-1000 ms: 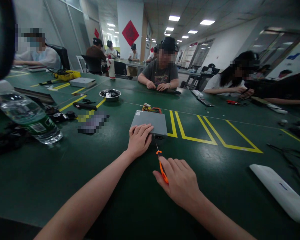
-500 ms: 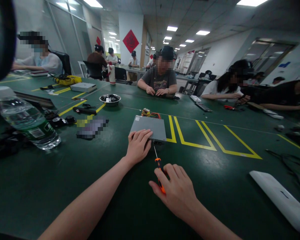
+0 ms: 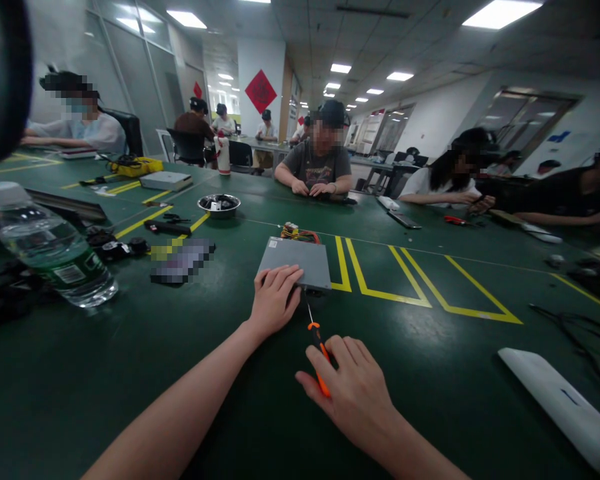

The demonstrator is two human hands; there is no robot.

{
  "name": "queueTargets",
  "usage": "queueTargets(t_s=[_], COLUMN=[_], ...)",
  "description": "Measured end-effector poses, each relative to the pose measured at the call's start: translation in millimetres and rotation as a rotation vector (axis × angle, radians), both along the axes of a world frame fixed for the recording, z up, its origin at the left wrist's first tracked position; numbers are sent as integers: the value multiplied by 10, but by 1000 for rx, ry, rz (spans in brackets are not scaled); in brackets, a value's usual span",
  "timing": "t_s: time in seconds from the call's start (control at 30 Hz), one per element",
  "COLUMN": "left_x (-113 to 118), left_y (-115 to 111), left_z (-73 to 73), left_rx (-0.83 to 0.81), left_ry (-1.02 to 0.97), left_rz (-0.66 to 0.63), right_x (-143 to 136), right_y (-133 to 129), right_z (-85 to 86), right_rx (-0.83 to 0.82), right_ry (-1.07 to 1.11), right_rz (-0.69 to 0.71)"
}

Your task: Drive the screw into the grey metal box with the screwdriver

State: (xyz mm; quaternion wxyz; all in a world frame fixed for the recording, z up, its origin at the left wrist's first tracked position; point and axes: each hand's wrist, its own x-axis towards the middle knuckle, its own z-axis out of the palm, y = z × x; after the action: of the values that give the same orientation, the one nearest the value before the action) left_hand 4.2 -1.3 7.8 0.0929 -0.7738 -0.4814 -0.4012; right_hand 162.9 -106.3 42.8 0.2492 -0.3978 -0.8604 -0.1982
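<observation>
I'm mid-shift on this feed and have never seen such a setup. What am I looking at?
There is no machine: these are a person's bare hands, seen by a camera worn on their head, looking forward and down. The left hand rests on a flat grey box; coloured wires show at its far side. The right hand holds an orange-and-black screwdriver, aimed at the box's near side; tip contact is unclear. The green table also bears a water bottle, left, and a metal bowl, farther back.

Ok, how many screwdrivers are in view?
1: the orange-and-black screwdriver in the right hand, its shaft pointing at the gray box under the left hand. More may be hidden among the dark clutter.
</observation>
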Motion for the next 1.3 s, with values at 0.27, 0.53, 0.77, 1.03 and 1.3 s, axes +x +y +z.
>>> queueTargets(t_s=[0.27,0.53,0.77,1.03,1.3], left_x=[-4,-6,0,-6,-6], left_y=[-10,-10,-5,-3,-4], left_z=[10,9,7,12,10], left_rx=[-8,-17,-13,-16,-18], left_ry=[14,16,15,20,22], left_rz=[4,-5,-1,0,3], right_x=[-26,4,-13,42,12], right_y=[-8,18,-7,34,11], right_z=[-19,-15,-32,7,-14], right_rx=[-17,15,-23,-2,-4], right_ry=[-41,40,-76,59,-38], right_rz=[7,17,-11,7,40])
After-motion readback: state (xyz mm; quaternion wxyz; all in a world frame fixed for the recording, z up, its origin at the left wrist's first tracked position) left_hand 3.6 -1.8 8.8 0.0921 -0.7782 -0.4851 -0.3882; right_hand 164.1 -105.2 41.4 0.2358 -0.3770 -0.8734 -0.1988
